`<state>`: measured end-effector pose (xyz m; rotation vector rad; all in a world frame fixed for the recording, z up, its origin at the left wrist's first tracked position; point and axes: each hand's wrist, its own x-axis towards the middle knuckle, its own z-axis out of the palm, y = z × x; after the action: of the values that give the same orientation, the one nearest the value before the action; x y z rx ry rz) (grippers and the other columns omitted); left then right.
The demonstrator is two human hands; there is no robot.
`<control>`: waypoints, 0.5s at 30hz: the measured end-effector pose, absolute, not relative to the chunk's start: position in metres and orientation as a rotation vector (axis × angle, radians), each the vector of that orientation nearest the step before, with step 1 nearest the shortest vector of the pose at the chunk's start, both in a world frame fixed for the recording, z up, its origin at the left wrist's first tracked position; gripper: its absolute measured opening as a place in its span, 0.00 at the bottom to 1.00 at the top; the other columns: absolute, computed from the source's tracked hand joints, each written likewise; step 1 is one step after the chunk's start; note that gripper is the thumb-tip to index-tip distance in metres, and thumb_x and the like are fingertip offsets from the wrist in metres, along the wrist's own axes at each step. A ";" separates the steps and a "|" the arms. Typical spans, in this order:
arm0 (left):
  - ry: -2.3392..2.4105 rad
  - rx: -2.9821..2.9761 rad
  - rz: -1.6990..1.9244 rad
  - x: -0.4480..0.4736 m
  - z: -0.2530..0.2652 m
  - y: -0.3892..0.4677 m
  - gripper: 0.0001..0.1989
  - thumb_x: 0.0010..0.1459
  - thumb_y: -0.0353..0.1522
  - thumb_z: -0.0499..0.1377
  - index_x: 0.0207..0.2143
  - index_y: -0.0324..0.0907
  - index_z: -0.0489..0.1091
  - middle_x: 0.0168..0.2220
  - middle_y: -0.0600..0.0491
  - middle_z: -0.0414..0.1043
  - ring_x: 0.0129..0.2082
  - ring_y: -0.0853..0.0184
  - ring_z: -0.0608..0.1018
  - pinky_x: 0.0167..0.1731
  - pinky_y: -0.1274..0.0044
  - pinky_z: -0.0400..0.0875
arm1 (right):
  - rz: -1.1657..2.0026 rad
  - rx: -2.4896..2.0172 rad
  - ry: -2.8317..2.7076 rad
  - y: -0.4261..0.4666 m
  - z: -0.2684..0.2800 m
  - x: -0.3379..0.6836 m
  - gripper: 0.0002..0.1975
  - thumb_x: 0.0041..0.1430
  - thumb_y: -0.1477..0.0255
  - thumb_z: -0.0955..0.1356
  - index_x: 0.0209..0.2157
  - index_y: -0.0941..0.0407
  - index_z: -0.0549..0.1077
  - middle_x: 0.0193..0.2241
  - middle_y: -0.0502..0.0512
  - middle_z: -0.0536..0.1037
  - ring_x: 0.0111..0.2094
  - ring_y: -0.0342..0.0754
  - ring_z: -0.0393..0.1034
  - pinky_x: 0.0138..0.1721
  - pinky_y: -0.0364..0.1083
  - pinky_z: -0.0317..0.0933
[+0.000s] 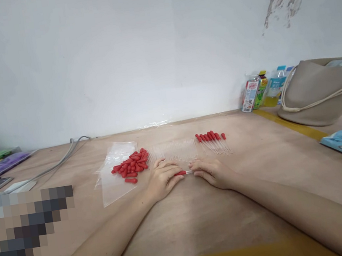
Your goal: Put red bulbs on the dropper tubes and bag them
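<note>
Head view: pinching red dropper bulb [181,172] in left hand [162,179], clear pipette tube [189,172] in right hand [213,172], apparently for alignment (near loose bulbs [133,164]).

From my remote seat I am seeing soft, fairly bright indoor light spreading across the pale wall [117,59], its source lying out of view, while the upper right corner is darkening. Small white glints are sparkling on clear film [154,123] at the wall's foot, and a milky sheen is veiling the plastic bag [115,193]. A faint, dim band is running down the tabletop [184,223] below the fingers [164,170]. Clear tubes [174,151] are blurring into the wood. My wide lens is stretching the forearms [109,232] and beige bag [324,89] edgeward; coarse pixel blocks [16,230] are masking the lower left.
</note>
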<state>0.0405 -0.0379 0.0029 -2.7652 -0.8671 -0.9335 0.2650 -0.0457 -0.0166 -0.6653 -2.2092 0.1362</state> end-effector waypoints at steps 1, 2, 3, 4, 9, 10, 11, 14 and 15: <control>-0.853 -2.763 -0.940 0.041 0.003 -0.038 0.08 0.57 0.35 0.54 0.37 0.46 0.71 0.35 0.55 0.75 0.42 0.67 0.72 0.51 0.67 0.52 | 0.133 -0.664 -2.210 -0.046 -0.016 0.265 0.08 0.58 0.74 0.61 0.37 0.56 0.69 0.39 0.56 0.75 0.43 0.44 0.68 0.45 0.47 0.63; -0.838 -2.759 -0.944 0.042 0.004 -0.039 0.08 0.57 0.35 0.54 0.37 0.46 0.71 0.34 0.55 0.75 0.41 0.67 0.73 0.51 0.67 0.52 | 0.129 -0.659 -2.211 -0.046 -0.016 0.264 0.08 0.58 0.74 0.60 0.37 0.56 0.69 0.38 0.56 0.75 0.43 0.44 0.68 0.45 0.47 0.63; -0.824 -2.757 -0.944 0.043 0.005 -0.040 0.08 0.57 0.35 0.54 0.36 0.45 0.71 0.34 0.55 0.75 0.40 0.67 0.73 0.51 0.67 0.52 | 0.124 -0.654 -2.209 -0.047 -0.015 0.264 0.08 0.59 0.74 0.60 0.37 0.56 0.69 0.38 0.56 0.75 0.42 0.44 0.68 0.45 0.47 0.63; -0.813 -2.753 -0.945 0.043 0.006 -0.040 0.08 0.57 0.34 0.54 0.36 0.45 0.71 0.34 0.54 0.75 0.40 0.67 0.74 0.51 0.67 0.52 | 0.118 -0.650 -2.207 -0.047 -0.015 0.264 0.08 0.59 0.74 0.60 0.37 0.56 0.69 0.38 0.56 0.75 0.42 0.44 0.69 0.45 0.47 0.63; -0.777 -2.756 -0.954 0.045 0.006 -0.041 0.08 0.57 0.34 0.53 0.35 0.43 0.70 0.33 0.54 0.75 0.38 0.68 0.74 0.51 0.66 0.52 | 0.108 -0.668 -2.218 -0.047 -0.015 0.262 0.09 0.59 0.73 0.59 0.36 0.56 0.70 0.36 0.54 0.76 0.39 0.44 0.69 0.45 0.48 0.62; -0.779 -2.762 -0.952 0.045 0.006 -0.041 0.07 0.57 0.34 0.53 0.35 0.44 0.70 0.33 0.54 0.75 0.38 0.68 0.74 0.51 0.66 0.52 | 0.105 -0.682 -2.226 -0.046 -0.015 0.262 0.09 0.60 0.73 0.59 0.36 0.56 0.70 0.36 0.54 0.75 0.39 0.44 0.69 0.44 0.47 0.62; -0.791 -2.766 -0.949 0.045 0.006 -0.040 0.07 0.57 0.34 0.53 0.36 0.44 0.70 0.33 0.54 0.75 0.38 0.69 0.74 0.51 0.67 0.52 | 0.086 -0.697 -2.239 -0.046 -0.015 0.261 0.09 0.60 0.73 0.59 0.36 0.56 0.70 0.36 0.54 0.75 0.39 0.44 0.69 0.44 0.47 0.62; -0.862 -2.770 -0.942 0.044 0.005 -0.039 0.07 0.57 0.34 0.54 0.36 0.45 0.70 0.33 0.55 0.75 0.39 0.68 0.74 0.52 0.66 0.51 | -0.094 -0.733 -2.308 -0.047 -0.012 0.261 0.10 0.59 0.72 0.60 0.35 0.56 0.71 0.35 0.54 0.75 0.40 0.46 0.67 0.43 0.48 0.59; -0.886 -2.770 -0.945 0.044 0.004 -0.038 0.07 0.57 0.34 0.54 0.36 0.45 0.70 0.34 0.55 0.75 0.39 0.68 0.73 0.51 0.66 0.52 | -0.177 -0.752 -2.330 -0.048 -0.010 0.261 0.10 0.59 0.72 0.60 0.34 0.56 0.72 0.34 0.54 0.75 0.40 0.47 0.66 0.42 0.48 0.58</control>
<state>0.0440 -0.0383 0.0045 -2.7700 -0.8863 -0.9451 0.2613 -0.0477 -0.0099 -0.7523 -2.3298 -0.1770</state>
